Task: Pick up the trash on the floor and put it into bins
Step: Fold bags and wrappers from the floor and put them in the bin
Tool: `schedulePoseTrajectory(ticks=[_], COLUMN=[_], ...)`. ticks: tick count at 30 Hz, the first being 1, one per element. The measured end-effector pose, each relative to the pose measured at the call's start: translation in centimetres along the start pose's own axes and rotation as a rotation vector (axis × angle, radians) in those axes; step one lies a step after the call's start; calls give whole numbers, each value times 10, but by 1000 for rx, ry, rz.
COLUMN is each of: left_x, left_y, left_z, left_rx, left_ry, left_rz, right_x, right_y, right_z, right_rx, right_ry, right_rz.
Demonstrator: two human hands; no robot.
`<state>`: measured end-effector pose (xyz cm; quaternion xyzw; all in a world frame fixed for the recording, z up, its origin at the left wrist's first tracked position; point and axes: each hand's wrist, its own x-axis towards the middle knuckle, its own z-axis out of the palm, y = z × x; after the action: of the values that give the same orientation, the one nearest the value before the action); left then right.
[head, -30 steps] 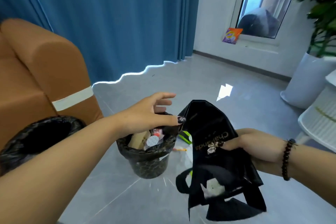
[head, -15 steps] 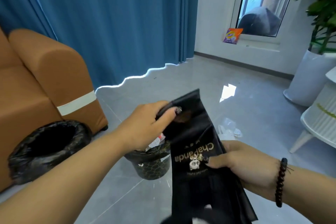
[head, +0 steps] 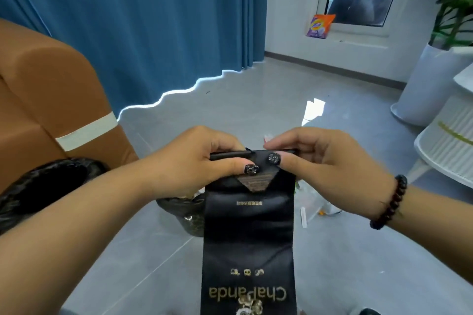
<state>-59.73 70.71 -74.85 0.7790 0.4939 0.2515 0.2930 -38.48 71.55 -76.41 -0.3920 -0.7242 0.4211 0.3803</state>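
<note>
Both hands, left (head: 194,161) and right (head: 322,158), pinching black bag (head: 249,233) by its top, above small bin (head: 184,212). Not binned yet. Maybe more trash (head: 314,202) on floor (head: 256,110).

Black bag (head: 248,233) with gold lettering, blue curtain (head: 153,28), orange-brown sofa (head: 51,89), grey floor (head: 256,105).

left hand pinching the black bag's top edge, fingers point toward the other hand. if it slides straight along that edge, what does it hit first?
Most likely the right hand. The left hand pinches the same top edge of the black bag, and only a short stretch of bag edge separates their thumbs. Depth looks matched, since both hold one edge.
</note>
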Motion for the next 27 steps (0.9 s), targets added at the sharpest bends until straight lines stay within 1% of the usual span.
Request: schedulePoseTrajectory(ticks=[2,4,5,7,9,11,13,17,20,22,24,26,27], left_x=[-1,-3,-3,-4,-5,-5,-5,0,2,3,3,3,2], left_y=[4,5,4,3,2,1,2,8,14,16,15,16,16], left_z=[0,-3,-4,-4,-3,-1,1,7,10,11,14,17,18], left_rx=[-142,-318,-366,-373,-352,-362,-385,-552,-623,-683,-754,-775,-754], left_ry=[27,59,68,78,88,83,90,139,162,142,86,47,54], left_rz=[-17,-64,-76,-84,-97,-121,-130,-127,-146,-194,-245,-246,-232], right_x=[2,6,7,9,8,5,2,1,3,3,2,1,0], right_y=[-3,-5,-5,-3,0,2,3,2,2,2,2,4,4], right_z=[1,-2,-3,-3,-2,-1,2,4,1,-2,-4,-4,-3], right_rx=[62,108,125,157,206,255,265,221,200,169,102,40,10], right_ry=[30,99,132,150,83,-22,-64,19,77,114,147,162,165], right_rz=[-11,-22,-25,-4,54,117,115,40,7,-31,-71,-107,-129])
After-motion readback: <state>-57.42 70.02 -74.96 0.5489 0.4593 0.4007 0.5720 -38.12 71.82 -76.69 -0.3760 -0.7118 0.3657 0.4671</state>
